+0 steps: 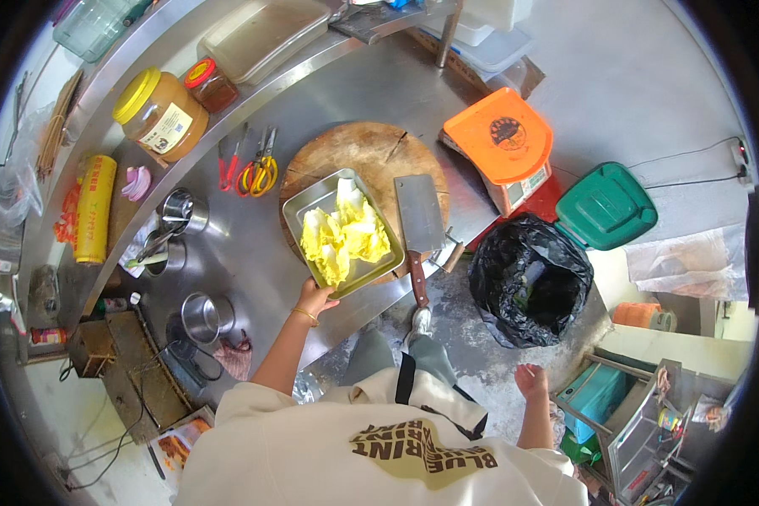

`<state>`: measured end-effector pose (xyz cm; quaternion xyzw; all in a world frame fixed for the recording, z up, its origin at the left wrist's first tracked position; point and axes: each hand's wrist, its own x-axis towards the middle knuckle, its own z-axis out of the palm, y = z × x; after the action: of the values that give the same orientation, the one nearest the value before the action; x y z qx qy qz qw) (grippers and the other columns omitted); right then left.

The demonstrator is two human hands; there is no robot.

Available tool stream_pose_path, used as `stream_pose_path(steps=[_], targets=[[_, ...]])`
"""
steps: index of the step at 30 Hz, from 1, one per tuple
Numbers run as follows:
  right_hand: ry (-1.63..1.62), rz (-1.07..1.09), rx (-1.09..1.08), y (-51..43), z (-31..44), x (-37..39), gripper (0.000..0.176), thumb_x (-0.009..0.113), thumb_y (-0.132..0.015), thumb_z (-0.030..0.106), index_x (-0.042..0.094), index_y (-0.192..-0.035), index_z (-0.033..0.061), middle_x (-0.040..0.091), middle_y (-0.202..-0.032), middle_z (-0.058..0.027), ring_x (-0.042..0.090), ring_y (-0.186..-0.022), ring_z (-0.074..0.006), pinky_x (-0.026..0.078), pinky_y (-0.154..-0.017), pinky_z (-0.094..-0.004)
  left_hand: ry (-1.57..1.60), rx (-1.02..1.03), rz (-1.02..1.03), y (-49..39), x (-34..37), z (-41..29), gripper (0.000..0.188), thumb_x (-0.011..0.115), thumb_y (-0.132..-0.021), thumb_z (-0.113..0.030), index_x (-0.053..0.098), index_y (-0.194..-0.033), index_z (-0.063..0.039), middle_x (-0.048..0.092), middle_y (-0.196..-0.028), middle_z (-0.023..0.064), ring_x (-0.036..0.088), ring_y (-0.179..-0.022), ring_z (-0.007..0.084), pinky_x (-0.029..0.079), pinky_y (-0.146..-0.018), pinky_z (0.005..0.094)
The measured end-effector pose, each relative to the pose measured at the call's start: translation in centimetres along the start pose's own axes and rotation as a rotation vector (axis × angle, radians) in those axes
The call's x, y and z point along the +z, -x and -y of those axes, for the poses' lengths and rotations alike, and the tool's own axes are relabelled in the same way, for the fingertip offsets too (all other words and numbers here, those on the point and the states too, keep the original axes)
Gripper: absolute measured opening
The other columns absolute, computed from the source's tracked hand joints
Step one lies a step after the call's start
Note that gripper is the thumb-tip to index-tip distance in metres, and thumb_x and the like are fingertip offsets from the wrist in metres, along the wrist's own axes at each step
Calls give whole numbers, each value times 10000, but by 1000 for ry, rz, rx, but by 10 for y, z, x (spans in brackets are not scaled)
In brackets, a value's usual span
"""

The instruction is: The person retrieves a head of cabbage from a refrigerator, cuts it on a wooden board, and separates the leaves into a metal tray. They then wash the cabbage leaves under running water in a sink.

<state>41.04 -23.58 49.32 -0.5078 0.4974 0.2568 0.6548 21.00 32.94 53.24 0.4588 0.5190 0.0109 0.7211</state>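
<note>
My left hand (314, 299) grips the near rim of a rectangular metal tray (362, 280). Yellow napa cabbage leaves (329, 243) lie in the tray, which is above or on the left part of a round wooden chopping board (367, 142). To the tray's right, a cleaver (420, 212) rests on the board, its wooden handle pointing towards me past the counter's edge. My right hand (531, 381) hangs low at my right side, over the floor, its fingers curled; a small pale thing shows at it, too small to name.
A bin lined with a black bag (531, 281) stands right of the counter, its green lid (607, 205) tilted back. Behind the board's right side is a scale with an orange tray (499, 136). Scissors (259, 171) and metal pots (207, 318) are on the left.
</note>
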Motion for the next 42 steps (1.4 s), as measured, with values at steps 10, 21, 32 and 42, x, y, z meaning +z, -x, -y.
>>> stream_pose_path(steps=[10,21,32,42], targets=[[-122,59,-215,42,-34,-50,203,433,-844,95,494,-1016,6,588,-950,-162,583,-928,-306,501,-803,-418,-77,425,48,56,-10,-4,180,509,-797,-2,589,-959,-5,598,-878,31,546,-750,108,444,-613,259],[-92,84,-566,105,22,-222,631,268,-945,495,586,-904,-49,652,-806,-197,654,-702,-259,535,-681,-357,-404,538,579,179,249,10,328,489,-838,-7,489,-1165,6,573,-1073,57,563,-896,135,453,-772,262],[109,-581,-1616,212,146,-431,231,485,-859,46,588,-1059,-9,651,-801,-98,606,-622,-159,499,-566,-265,-795,182,1233,281,618,155,325,460,-786,35,522,-1105,19,602,-991,65,601,-845,161,485,-700,262],[625,-1249,-2127,334,283,-514,159,486,-911,258,511,-921,101,628,-693,-51,485,-489,-151,329,-432,-266,-1156,280,1601,337,917,285,187,483,-808,-5,588,-961,13,576,-817,-14,489,-700,61,388,-608,211]])
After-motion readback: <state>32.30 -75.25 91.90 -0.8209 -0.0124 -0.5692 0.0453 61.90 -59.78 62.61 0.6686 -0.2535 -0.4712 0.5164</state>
